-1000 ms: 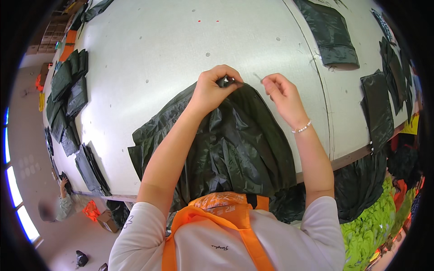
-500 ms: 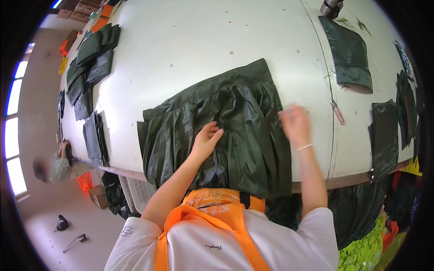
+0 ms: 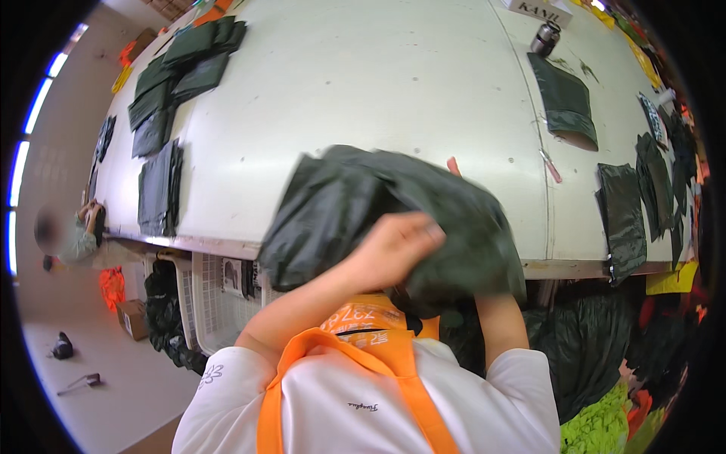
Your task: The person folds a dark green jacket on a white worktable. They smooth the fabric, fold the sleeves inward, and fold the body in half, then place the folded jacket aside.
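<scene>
Both hands lift the dark green garment [image 3: 355,204] above the white table [image 3: 363,91]: left hand [image 3: 393,246] fingers clamped on cloth, right hand [image 3: 454,166] mostly hidden, grip unclear.

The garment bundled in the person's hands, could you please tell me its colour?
Dark green, nearly black; the garment shows best in the head view.

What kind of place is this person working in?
Probably a garment workshop: a long white cutting table with stacks of cut dark fabric pieces, and the left hand gripping a dark green garment.
</scene>
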